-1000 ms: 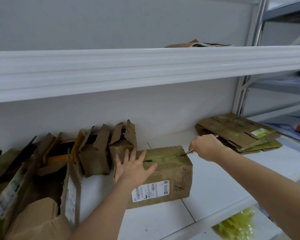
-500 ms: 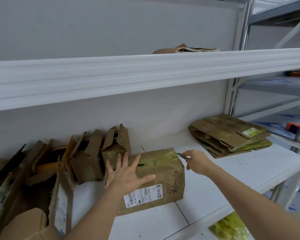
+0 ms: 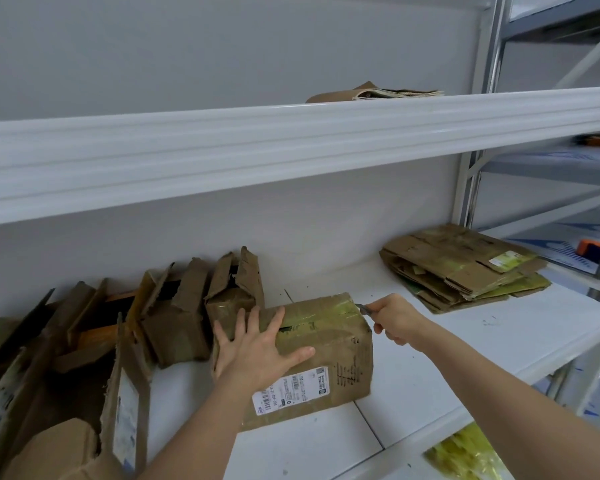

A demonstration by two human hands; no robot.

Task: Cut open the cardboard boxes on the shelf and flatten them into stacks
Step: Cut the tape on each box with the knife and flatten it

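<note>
Lying box [image 3: 329,344], long axis left-right

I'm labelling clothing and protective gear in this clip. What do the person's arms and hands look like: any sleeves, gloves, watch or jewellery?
Both forearms are bare as far as the frame shows: no sleeve comes into view. The left hand and right hand wear no gloves. No watch, bracelet or ring shows on either wrist or on the visible fingers. Nothing is marked or taped on the arms.
</note>
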